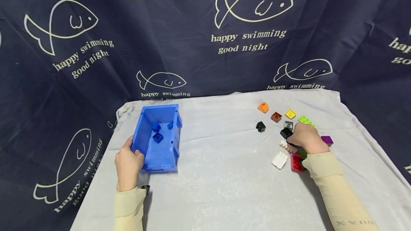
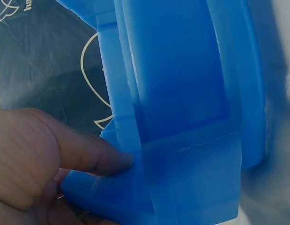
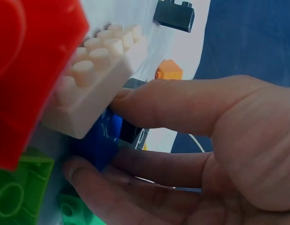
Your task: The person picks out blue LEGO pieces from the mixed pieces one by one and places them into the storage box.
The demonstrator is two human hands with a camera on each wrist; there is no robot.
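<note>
A blue plastic bin stands on the left of the table with a few blue bricks inside. My left hand grips its near left wall, the thumb over the rim. On the right, my right hand reaches down into a group of loose toy bricks. Its thumb and fingers are around a blue brick, pinching it beside a pale pink brick. A red brick and a green brick lie close by. In the head view the hand mostly hides the blue brick.
Around the right hand lie a white brick, a purple brick, a lime brick, a yellow brick, a brown brick and an orange brick. A black brick sits apart to their left. Behind the table hangs a dark curtain.
</note>
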